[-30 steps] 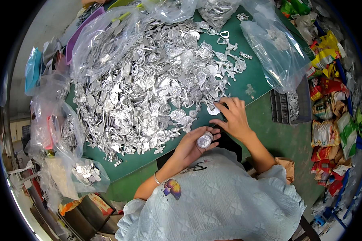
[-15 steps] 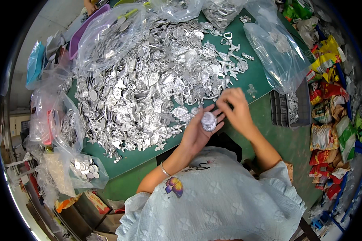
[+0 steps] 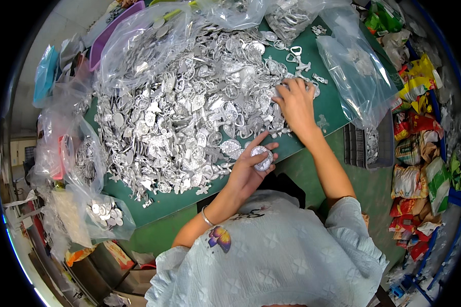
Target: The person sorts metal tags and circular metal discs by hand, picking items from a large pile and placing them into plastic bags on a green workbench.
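A heap of small silvery metal castings (image 3: 189, 112), with discs, crosses, rings and leaf-like shapes among them, covers much of the green table. Near its front edge my left hand (image 3: 243, 171) holds a round silver medallion (image 3: 262, 159) on its palm, the thumb laid over the rim. Whether more pieces lie beneath that medallion is hidden. My right hand (image 3: 298, 107) is over the right border of the heap, its fingers apart and bent down onto the castings. Just beyond it lies a bottle-opener-shaped piece (image 3: 295, 53).
A clear plastic bag (image 3: 351, 71) lies on the table's right side, above a grey crate (image 3: 355, 146) holding metal pieces. Bags of castings and a purple tray (image 3: 105, 40) border the left. Packed colourful bags (image 3: 411, 179) line the right side.
My right hand has moved away from my left hand, up and onto the heap's right edge. My left hand has shifted slightly left, and its thumb has come over the medallion.
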### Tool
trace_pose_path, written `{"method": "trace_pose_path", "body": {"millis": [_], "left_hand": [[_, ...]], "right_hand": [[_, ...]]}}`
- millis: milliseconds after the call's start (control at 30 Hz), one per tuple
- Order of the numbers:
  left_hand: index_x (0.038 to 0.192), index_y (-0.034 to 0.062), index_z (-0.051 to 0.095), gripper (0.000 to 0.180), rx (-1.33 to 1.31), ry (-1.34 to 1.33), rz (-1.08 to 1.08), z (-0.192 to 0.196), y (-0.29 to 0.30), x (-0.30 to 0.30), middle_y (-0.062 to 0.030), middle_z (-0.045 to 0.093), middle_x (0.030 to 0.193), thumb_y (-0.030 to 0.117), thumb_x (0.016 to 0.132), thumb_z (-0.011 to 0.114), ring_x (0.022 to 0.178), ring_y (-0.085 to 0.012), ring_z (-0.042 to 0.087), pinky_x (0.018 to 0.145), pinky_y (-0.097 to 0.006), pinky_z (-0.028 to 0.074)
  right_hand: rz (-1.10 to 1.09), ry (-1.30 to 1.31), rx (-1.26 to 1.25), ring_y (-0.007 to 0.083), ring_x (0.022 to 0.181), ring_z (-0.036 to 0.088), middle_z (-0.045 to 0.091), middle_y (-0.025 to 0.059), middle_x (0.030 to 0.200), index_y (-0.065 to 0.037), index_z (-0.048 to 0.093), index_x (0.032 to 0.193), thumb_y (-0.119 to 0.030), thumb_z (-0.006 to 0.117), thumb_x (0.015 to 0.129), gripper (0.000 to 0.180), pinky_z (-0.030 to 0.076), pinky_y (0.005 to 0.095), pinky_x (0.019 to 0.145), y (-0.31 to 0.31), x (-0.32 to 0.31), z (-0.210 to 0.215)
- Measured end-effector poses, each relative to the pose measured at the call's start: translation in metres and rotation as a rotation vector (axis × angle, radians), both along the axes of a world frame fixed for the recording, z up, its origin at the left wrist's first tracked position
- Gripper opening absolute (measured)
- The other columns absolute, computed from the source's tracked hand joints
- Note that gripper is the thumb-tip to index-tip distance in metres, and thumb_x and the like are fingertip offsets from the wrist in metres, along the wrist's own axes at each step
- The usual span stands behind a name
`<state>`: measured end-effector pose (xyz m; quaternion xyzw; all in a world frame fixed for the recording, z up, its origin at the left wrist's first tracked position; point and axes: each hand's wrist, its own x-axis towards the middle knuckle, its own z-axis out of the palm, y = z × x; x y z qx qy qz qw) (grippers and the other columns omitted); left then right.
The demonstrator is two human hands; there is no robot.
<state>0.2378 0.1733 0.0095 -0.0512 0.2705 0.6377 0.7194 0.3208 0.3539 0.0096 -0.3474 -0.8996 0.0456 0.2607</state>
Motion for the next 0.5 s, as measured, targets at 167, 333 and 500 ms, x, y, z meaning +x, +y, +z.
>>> {"method": "trace_pose_path", "body": {"millis": [167,333,500], "left_hand": [[0.133,0.0081,0.035,0.056,0.005,0.02,-0.018,0.008,0.008,0.001,-0.0141,0.049,0.122,-0.005,0.081,0.05,0.102,-0.0234,0.054,0.081,-0.033,0.048],[0.132,0.0059,0.035,0.043,0.003,-0.036,0.09,0.018,0.022,0.0,-0.0138,0.043,0.13,0.016,0.092,0.045,0.114,-0.0253,0.048,0.094,-0.039,0.041],[0.127,0.0068,0.04,0.041,0.01,0.007,0.168,0.001,0.025,0.0,-0.0125,0.05,0.12,0.026,0.092,0.047,0.106,-0.0242,0.052,0.092,-0.039,0.044]], "right_hand": [[0.117,0.224,-0.193,0.0234,0.085,0.051,0.058,0.0037,0.08,-0.007,0.059,0.075,-0.01,0.069,0.068,0.013,0.031,0.0391,0.08,0.007,0.016,0.006],[0.133,0.44,0.026,0.0237,0.074,0.055,0.059,0.0052,0.074,-0.005,0.057,0.073,-0.006,0.066,0.07,0.009,0.036,0.035,0.073,-0.027,0.027,0.029],[0.488,0.371,-0.296,0.0266,0.074,0.055,0.061,0.0074,0.077,-0.004,0.061,0.075,-0.007,0.063,0.072,0.005,0.038,0.0344,0.077,-0.033,0.033,0.031]]}}
